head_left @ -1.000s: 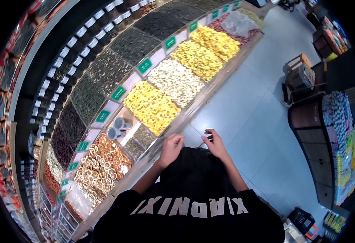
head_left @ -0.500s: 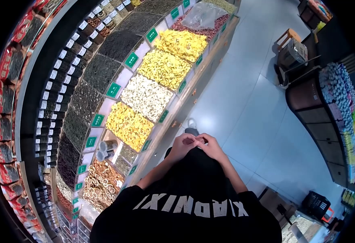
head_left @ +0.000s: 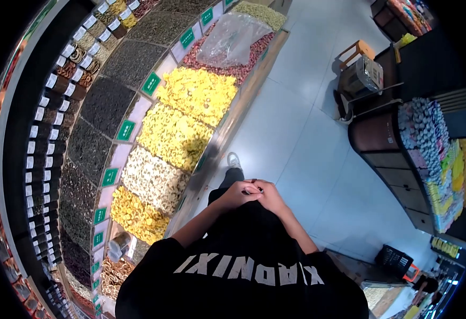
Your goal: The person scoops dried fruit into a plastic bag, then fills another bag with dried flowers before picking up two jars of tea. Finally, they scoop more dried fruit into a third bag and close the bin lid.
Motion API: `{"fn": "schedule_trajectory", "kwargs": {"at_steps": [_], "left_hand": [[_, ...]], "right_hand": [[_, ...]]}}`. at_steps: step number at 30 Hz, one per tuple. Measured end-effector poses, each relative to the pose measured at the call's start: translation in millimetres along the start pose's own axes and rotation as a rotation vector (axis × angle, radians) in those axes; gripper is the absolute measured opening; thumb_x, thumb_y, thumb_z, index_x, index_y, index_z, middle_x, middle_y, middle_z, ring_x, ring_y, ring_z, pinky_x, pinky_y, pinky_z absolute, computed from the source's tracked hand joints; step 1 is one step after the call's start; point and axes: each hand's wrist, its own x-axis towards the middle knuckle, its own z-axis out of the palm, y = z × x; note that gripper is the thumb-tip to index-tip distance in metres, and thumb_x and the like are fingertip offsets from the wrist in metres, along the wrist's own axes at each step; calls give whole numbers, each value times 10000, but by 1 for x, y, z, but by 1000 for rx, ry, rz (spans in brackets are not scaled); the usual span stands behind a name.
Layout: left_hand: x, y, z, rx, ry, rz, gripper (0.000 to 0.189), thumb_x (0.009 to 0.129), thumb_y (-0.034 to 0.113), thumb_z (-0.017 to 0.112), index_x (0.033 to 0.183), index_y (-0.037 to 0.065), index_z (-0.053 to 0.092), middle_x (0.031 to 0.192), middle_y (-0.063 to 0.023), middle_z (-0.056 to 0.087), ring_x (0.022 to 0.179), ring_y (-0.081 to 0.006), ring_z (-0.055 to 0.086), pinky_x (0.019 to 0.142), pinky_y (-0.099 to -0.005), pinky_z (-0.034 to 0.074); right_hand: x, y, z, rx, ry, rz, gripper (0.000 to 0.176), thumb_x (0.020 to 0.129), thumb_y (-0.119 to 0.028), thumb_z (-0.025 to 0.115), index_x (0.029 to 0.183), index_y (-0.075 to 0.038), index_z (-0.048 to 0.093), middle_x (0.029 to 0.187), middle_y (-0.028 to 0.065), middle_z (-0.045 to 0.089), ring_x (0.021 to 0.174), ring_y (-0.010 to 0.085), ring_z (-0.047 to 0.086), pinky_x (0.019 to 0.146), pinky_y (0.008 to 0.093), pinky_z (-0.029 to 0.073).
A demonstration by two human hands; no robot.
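My left hand (head_left: 236,194) and my right hand (head_left: 269,195) meet in front of my waist, fingers curled and pressed together. A small dark spot shows between them; I cannot make out whether it is a held thing or a gap. Both hands are closed and touch nothing on the stall. Left of them lie open bins of dried goods: orange-yellow pieces (head_left: 137,215), pale white slices (head_left: 153,173), yellow slices (head_left: 173,135) and bright yellow pieces (head_left: 198,94). Beyond these, a clear plastic bag (head_left: 233,40) rests on a bin of dark red goods.
A wooden ledge (head_left: 227,125) edges the bins beside the tiled floor (head_left: 275,138). Labelled jars (head_left: 39,159) line the left shelf. On the right stand a dark curved counter (head_left: 387,154) heaped with wrapped goods, a wooden stool (head_left: 358,52) and a black basket (head_left: 394,259).
The bins and counter have slid down and left in view as I move forward along the aisle. My hands stay together, now clasped more tightly.
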Motion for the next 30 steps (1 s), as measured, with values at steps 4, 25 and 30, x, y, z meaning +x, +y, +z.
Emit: {"fn": "schedule_trajectory", "kwargs": {"at_steps": [4,25,30], "left_hand": [[55,50,-36,83,8,108,116,876,35,701,940,-58,729,1045,-83,716,943,-108,645,893,-265,485],[317,156,-197,-863,1132,1,322,918,375,667,763,136,516,584,19,465,409,-104,372,365,-254,270],[348,131,-215,-548,1472,290,117,923,121,635,854,42,687,773,-11,652,714,-103,557,668,-273,449]], "right_hand": [[65,-34,-48,-53,-50,16,105,892,-64,589,906,33,628,855,161,683,756,334,654,727,380,522],[191,60,-249,215,-164,312,342,977,-316,612,983,26,628,818,86,660,740,139,594,693,286,483],[196,92,-334,86,-88,266,341,982,-299,602,967,39,642,826,93,674,755,155,609,724,300,494]]}}
